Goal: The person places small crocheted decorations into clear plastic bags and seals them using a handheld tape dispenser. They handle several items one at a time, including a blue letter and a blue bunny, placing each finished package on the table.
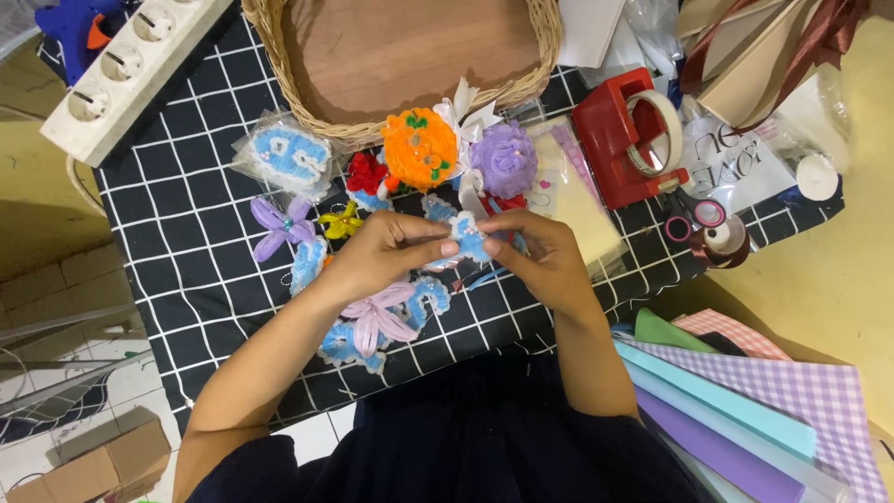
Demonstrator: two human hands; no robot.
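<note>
Far to my left a white plastic power strip (130,70) lies slantwise at the edge of the black cloth with the white grid (186,224) that covers the bench, out of the way of my work. Nearer in, a purple fuzzy wire butterfly (279,226) and a small yellow fuzzy flower (341,222) lie flat and spread out, each easy to see and pick. My left hand (382,253) closes its grip on the left end of a small light-blue and white fuzzy wire piece (466,237), thumb over fingers, and I lift it just above the cloth, in front of my chest, so both hands can work it. Its long axis seems to run roughly left to right, between my hands, though my fingers hide much of it. My right hand (540,256) pinches its right end. Beyond, a red tape dispenser (619,140) stands upright within reach.
</note>
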